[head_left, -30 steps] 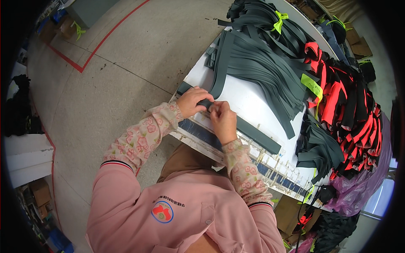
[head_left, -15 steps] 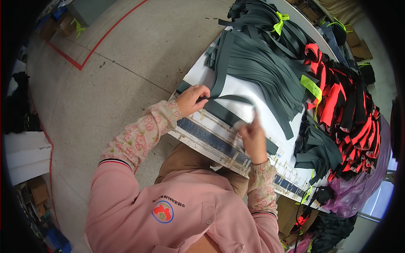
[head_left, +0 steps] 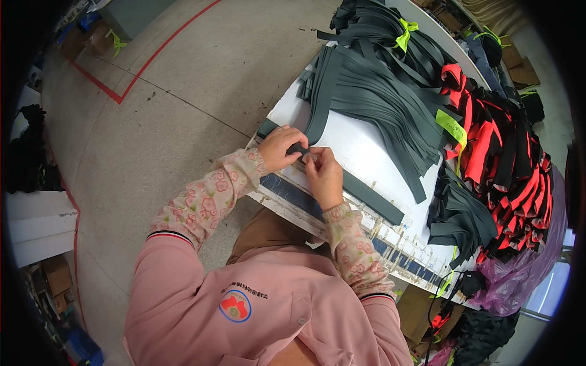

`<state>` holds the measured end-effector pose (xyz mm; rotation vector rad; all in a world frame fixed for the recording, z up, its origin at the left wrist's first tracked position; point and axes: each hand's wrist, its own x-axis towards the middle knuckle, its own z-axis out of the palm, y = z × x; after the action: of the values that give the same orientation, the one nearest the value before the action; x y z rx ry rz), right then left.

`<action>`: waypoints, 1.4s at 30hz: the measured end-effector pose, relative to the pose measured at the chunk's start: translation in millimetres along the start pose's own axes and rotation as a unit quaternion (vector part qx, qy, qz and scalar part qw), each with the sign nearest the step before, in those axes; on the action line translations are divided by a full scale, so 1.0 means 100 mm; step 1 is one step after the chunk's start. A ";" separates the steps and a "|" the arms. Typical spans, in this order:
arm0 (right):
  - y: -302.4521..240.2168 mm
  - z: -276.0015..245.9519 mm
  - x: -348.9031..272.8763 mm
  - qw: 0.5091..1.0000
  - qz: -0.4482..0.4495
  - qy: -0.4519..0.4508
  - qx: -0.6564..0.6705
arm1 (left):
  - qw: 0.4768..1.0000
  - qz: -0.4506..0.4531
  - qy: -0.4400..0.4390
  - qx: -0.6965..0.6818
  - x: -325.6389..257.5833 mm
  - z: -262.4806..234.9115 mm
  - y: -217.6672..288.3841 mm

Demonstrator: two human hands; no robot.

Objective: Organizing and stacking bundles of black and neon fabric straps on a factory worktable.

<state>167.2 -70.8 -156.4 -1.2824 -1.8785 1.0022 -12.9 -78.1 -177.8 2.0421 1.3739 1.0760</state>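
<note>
Side by side near the table's front left edge, my hands meet over a dark grey-green strap [head_left: 297, 148]. My left hand [head_left: 278, 149] has its thumb and fingers closed on the strap. Close on its right, my right hand [head_left: 325, 178] pinches at the same spot, its fingertips partly hiding what they hold. Another flat dark strap [head_left: 373, 199] lies along the front edge of the white table [head_left: 354, 131], passing under my right hand. Just beyond my hands, the near end of a long strap [head_left: 318, 116] hangs down from a fanned pile of straps [head_left: 372, 91].
Farther back lies a strap bundle [head_left: 360, 18] with a yellow-green tie [head_left: 404, 35]. Red and black fabric pieces [head_left: 488, 140] are heaped at the right, beside purple plastic [head_left: 519, 274]. A smaller dark strap bundle [head_left: 461, 213] sits in front of them. Concrete floor [head_left: 183, 91] stretches left.
My right hand has moved left, from over the front strap to beside my left hand. The strap that curved out to the right between my hands no longer shows there. My left hand has barely moved.
</note>
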 end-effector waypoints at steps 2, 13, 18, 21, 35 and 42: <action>0.04 0.04 0.00 1.000 -0.015 0.012 -0.025 | 1.000 -0.004 -0.004 0.000 0.00 0.01 -0.01; 0.46 -1.45 -0.51 0.984 0.177 0.030 0.001 | 1.000 0.003 -0.018 -0.023 0.01 -0.03 -0.03; 0.62 -1.54 -0.79 0.988 0.142 0.055 -0.005 | 0.998 -0.020 -0.045 -0.029 0.01 -0.10 0.00; 0.62 -1.50 -0.81 0.991 0.105 0.067 -0.045 | 0.998 -0.030 -0.054 -0.027 0.03 -0.09 0.03; 0.14 -1.48 -0.70 0.918 0.227 -0.284 0.160 | 0.999 -0.024 -0.017 -0.043 0.01 -0.06 0.02; -0.22 -1.19 -0.27 0.988 0.021 0.123 -0.091 | 0.999 0.003 0.040 -0.018 -0.01 0.01 -0.02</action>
<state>264.7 -74.0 -80.6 -1.4843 -1.7883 0.6680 -13.8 -78.4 -180.3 1.9979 1.3792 1.1886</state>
